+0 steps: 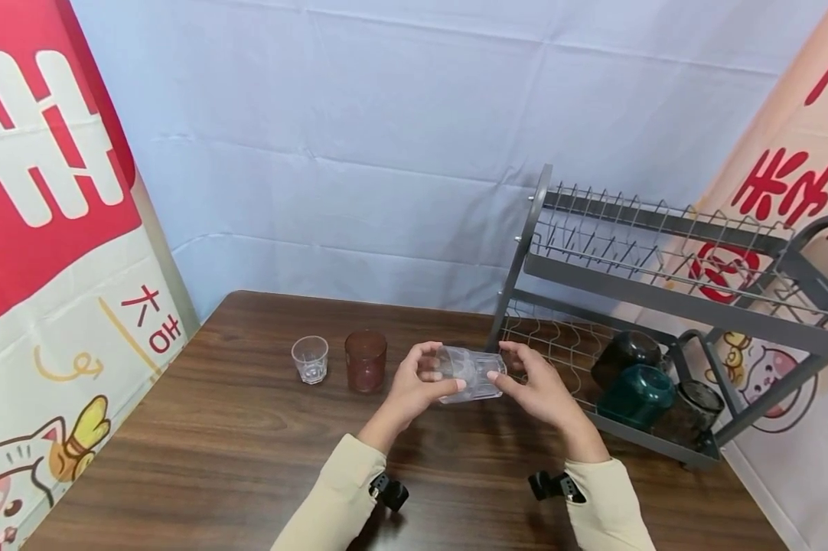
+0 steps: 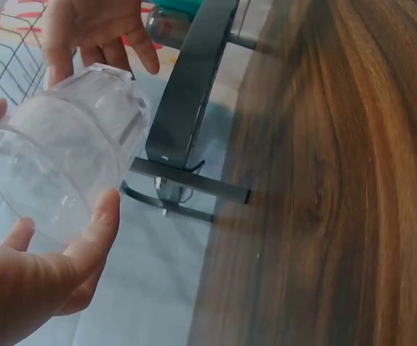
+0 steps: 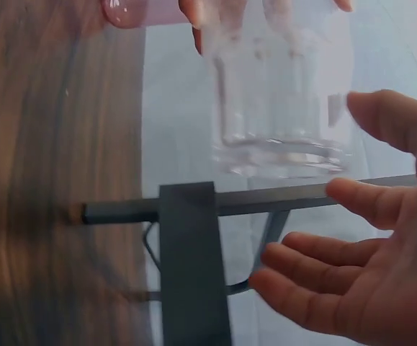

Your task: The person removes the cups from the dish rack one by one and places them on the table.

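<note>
My left hand point(image 1: 414, 385) grips a clear drinking glass point(image 2: 64, 158) by its wide rim end, thumb and fingers around it. The glass lies tilted on its side above the table, its faceted base toward my right hand point(image 3: 359, 238). In the right wrist view that hand is spread beside the base, fingers loosely extended and thumb tip close to the glass wall. A small clear glass point(image 1: 311, 360) and a reddish-brown tumbler point(image 1: 366, 361) stand upright on the table, left of my left hand.
A grey two-tier dish rack point(image 1: 634, 287) stands at the right, its post close behind my right hand. On its lower tier lie a teal glass point(image 1: 637, 394) and dark glasses point(image 1: 689, 413). The brown wooden table point(image 1: 249, 459) meets a pale cloth backdrop point(image 1: 359, 168).
</note>
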Action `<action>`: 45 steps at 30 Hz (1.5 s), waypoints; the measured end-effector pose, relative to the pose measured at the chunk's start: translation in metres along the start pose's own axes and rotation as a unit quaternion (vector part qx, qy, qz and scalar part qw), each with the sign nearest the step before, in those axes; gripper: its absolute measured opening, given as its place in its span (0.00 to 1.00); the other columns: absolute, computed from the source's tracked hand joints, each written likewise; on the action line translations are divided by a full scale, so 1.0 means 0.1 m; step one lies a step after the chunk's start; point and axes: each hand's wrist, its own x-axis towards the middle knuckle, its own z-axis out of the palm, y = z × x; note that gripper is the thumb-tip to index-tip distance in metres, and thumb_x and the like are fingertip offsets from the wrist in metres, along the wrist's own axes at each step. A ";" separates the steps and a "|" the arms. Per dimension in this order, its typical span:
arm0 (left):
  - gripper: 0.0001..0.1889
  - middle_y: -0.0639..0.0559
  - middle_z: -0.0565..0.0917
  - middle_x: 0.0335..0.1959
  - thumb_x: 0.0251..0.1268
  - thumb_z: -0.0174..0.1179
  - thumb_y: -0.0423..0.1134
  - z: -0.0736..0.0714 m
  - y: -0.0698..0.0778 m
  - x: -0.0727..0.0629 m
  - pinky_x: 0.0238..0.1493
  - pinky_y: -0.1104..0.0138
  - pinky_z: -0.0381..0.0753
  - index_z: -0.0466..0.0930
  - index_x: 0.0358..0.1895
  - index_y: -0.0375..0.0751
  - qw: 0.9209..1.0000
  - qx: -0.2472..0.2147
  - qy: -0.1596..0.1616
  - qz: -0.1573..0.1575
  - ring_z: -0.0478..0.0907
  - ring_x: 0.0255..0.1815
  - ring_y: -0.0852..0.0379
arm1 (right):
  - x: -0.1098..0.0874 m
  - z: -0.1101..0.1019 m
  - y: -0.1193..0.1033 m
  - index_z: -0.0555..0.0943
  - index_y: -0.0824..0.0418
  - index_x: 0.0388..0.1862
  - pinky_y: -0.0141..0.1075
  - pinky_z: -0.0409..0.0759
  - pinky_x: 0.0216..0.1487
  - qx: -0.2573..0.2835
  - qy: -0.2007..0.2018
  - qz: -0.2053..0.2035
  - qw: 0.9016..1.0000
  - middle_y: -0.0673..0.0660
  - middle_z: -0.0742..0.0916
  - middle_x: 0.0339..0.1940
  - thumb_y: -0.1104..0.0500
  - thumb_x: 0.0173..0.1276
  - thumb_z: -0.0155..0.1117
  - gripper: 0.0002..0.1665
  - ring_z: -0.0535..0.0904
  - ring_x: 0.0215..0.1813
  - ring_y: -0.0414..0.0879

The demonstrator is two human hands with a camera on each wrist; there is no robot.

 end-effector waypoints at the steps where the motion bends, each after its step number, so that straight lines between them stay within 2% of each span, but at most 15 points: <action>1: 0.33 0.31 0.68 0.52 0.49 0.69 0.33 -0.01 0.01 0.00 0.34 0.63 0.76 0.66 0.61 0.38 1.000 0.009 0.001 0.005 0.69 0.48 0.35 | 0.00 -0.01 -0.01 0.67 0.63 0.64 0.57 0.70 0.48 -0.019 -0.001 -0.008 1.000 0.67 0.74 0.57 0.47 0.64 0.63 0.35 0.72 0.54 0.61; 5: 0.35 0.30 0.68 0.54 0.47 0.70 0.33 -0.04 -0.06 0.07 0.36 0.64 0.75 0.66 0.62 0.39 0.999 0.040 0.003 0.015 0.69 0.50 0.33 | 0.01 -0.07 -0.02 0.68 0.64 0.63 0.58 0.69 0.49 -0.074 -0.007 -0.028 0.997 0.68 0.73 0.57 0.49 0.63 0.64 0.34 0.71 0.54 0.61; 10: 0.36 0.35 0.70 0.54 0.45 0.72 0.36 -0.08 -0.23 0.17 0.35 0.61 0.75 0.68 0.62 0.44 0.997 0.077 0.020 0.022 0.71 0.49 0.37 | 0.01 -0.11 -0.03 0.68 0.64 0.63 0.60 0.66 0.52 -0.093 -0.015 -0.030 0.995 0.69 0.72 0.59 0.50 0.62 0.65 0.34 0.68 0.58 0.64; 16: 0.37 0.42 0.72 0.52 0.42 0.74 0.43 -0.10 -0.25 0.17 0.40 0.59 0.75 0.70 0.60 0.47 0.990 0.133 0.035 0.032 0.72 0.48 0.45 | -0.01 -0.13 -0.03 0.68 0.65 0.63 0.59 0.66 0.52 -0.108 -0.021 -0.029 0.994 0.70 0.72 0.58 0.49 0.63 0.64 0.34 0.67 0.58 0.65; 18: 0.37 0.44 0.73 0.50 0.39 0.75 0.45 -0.10 -0.23 0.17 0.41 0.59 0.74 0.71 0.59 0.48 0.984 0.170 0.043 0.039 0.72 0.47 0.48 | -0.01 -0.15 -0.03 0.67 0.66 0.63 0.60 0.66 0.52 -0.120 -0.025 -0.023 0.992 0.71 0.71 0.59 0.49 0.63 0.64 0.35 0.67 0.59 0.65; 23: 0.38 0.46 0.73 0.46 0.32 0.76 0.49 -0.12 -0.16 0.18 0.44 0.58 0.72 0.73 0.55 0.48 0.962 0.262 0.057 0.053 0.71 0.47 0.50 | -0.02 -0.21 -0.01 0.67 0.66 0.64 0.61 0.65 0.52 -0.144 -0.036 -0.004 0.989 0.72 0.70 0.59 0.50 0.63 0.64 0.36 0.66 0.59 0.67; 33: 0.39 0.46 0.73 0.46 0.31 0.76 0.50 -0.20 -0.14 0.27 0.45 0.58 0.71 0.74 0.56 0.47 0.940 0.332 0.048 0.058 0.71 0.47 0.51 | 0.02 -0.30 0.06 0.68 0.67 0.62 0.60 0.67 0.49 -0.173 -0.046 0.004 0.984 0.72 0.72 0.54 0.52 0.63 0.65 0.33 0.67 0.55 0.68; 39: 0.41 0.44 0.72 0.45 0.31 0.75 0.50 -0.24 -0.11 0.30 0.42 0.58 0.72 0.74 0.58 0.48 0.924 0.375 0.050 0.056 0.71 0.42 0.50 | 0.04 -0.36 0.08 0.69 0.67 0.62 0.62 0.65 0.50 -0.184 -0.053 0.014 0.981 0.75 0.69 0.57 0.52 0.62 0.65 0.33 0.64 0.57 0.71; 45: 0.40 0.46 0.69 0.45 0.33 0.75 0.50 -0.25 -0.08 0.31 0.41 0.57 0.73 0.73 0.59 0.49 0.910 0.410 0.048 0.036 0.70 0.42 0.49 | 0.05 -0.43 0.08 0.69 0.67 0.62 0.63 0.64 0.50 -0.193 -0.067 0.028 0.979 0.76 0.67 0.58 0.52 0.63 0.65 0.33 0.62 0.58 0.73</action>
